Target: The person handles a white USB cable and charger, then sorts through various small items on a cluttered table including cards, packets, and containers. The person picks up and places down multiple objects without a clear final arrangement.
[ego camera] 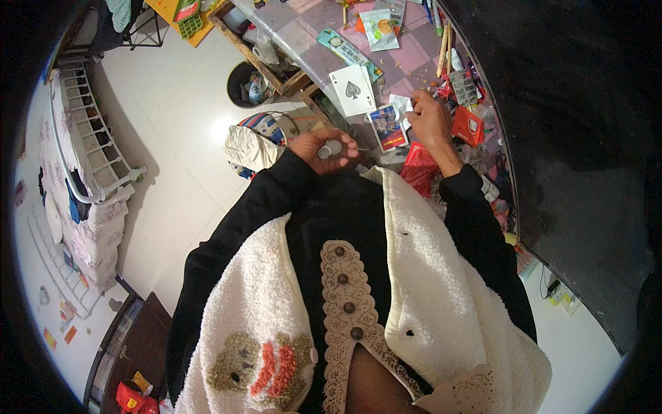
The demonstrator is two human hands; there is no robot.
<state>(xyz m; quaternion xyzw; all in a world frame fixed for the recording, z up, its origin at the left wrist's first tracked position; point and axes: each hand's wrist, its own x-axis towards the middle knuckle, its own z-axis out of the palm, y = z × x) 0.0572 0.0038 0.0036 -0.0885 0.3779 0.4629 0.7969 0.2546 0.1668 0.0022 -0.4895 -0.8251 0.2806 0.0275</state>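
My left hand (325, 150) is palm up with its fingers partly curled, and silver-coloured coins (330, 149) rest in it. It is just off the near corner of the table (289, 26). Over the table, my right hand (433, 121) pinches the edge of a crumpled white paper (400, 105) between thumb and fingers. Beside that paper lies a card with a blue and red picture (387, 127). Farther left, an ace of spades (352, 90) lies face up on other cards. A red packet (418, 168) sits below my right wrist.
Litter covers the table's right side, including a red sachet (468, 126), a pill blister pack (463, 87) and wooden sticks (444, 49). A green-white packet (381, 30) lies farther back. Left of the table are an open drawer (292, 83), a bin (237, 85) and a stool with cloth (248, 147).
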